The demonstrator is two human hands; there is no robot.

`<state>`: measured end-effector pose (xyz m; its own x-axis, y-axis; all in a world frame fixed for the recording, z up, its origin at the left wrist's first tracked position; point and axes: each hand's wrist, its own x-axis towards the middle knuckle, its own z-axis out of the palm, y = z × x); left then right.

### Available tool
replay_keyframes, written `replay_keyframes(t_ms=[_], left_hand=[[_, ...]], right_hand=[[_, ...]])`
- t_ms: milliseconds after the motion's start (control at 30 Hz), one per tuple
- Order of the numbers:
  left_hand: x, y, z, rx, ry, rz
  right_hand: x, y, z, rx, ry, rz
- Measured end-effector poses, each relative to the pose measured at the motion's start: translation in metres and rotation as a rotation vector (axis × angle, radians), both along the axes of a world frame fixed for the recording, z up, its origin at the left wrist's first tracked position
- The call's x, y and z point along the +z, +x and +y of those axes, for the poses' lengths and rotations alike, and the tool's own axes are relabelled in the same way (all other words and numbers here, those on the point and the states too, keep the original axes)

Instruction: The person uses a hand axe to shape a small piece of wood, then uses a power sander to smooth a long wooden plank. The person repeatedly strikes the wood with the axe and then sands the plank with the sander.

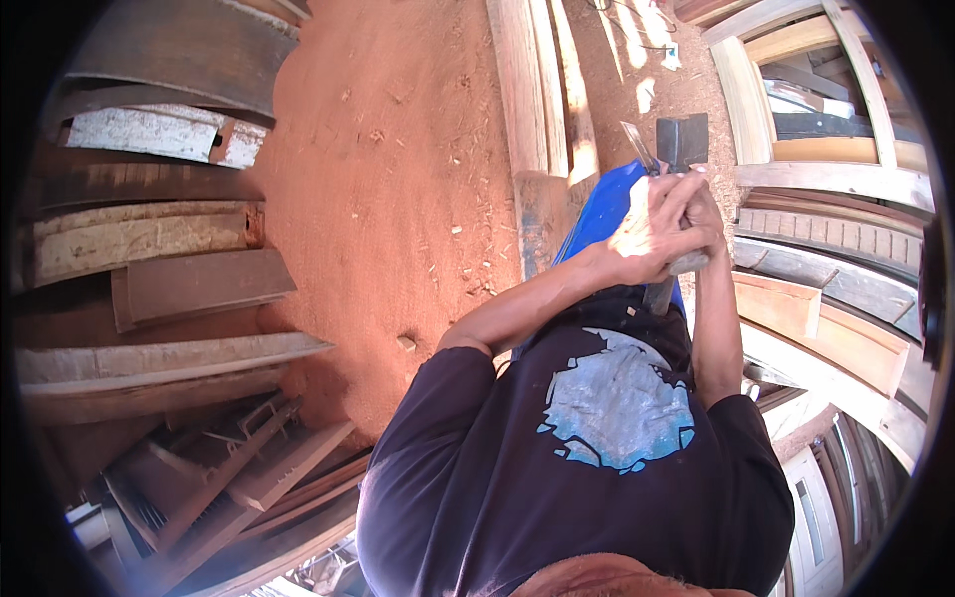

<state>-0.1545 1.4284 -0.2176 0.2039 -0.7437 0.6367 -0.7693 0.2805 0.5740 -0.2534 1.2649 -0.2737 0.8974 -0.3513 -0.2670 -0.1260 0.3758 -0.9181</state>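
Observation:
In front of my waist my left hand point(647, 227) and my right hand point(705, 217) are closed together, fingers overlapping. Beyond the knuckles sticks out a dark, flat, broad-bladed hand tool point(682, 141). Beside it a thin, narrow metal blade point(639, 146) points up and left. A pale rounded handle end point(688, 263) shows under the fingers, and a darker shaft point(658, 298) runs back toward my waist. The fingers hide how these parts join and which hand grips which. Blue cloth point(602, 211) covers my leg just below the hands.
Long timber beams point(525, 90) lie ahead on reddish, chip-strewn ground point(388, 199). Stacked boards point(189, 234) line the left side. More planks and frames point(826, 234) crowd close on the right. A small stone or wood lump point(406, 341) lies near my left elbow.

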Motion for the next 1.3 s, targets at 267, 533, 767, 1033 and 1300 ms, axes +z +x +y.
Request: replay_keyframes(t_ms=[267, 533, 767, 1033, 1300], left_hand=[[-0.104, 0.087, 0.034, 0.685, 0.481, 0.034], [-0.163, 0.148, 0.016, 0.799, 0.873, 0.232], [-0.187, 0.128, -0.014, 0.980, 0.864, 0.011], [-0.189, 0.131, -0.028, 1.067, 1.017, 0.008], [-0.158, 0.123, -0.051, 1.117, 1.215, 0.133]], right_hand=[[0.052, -0.015, -0.032, -0.242, -0.111, 0.201], [0.001, -0.077, -0.107, -0.348, -0.399, 0.589], [-0.154, -0.127, -0.153, 0.014, -0.346, 0.968], [-0.216, -0.210, -0.160, 0.348, -0.332, 1.244], [-0.153, -0.238, -0.228, 0.515, -0.406, 1.400]])
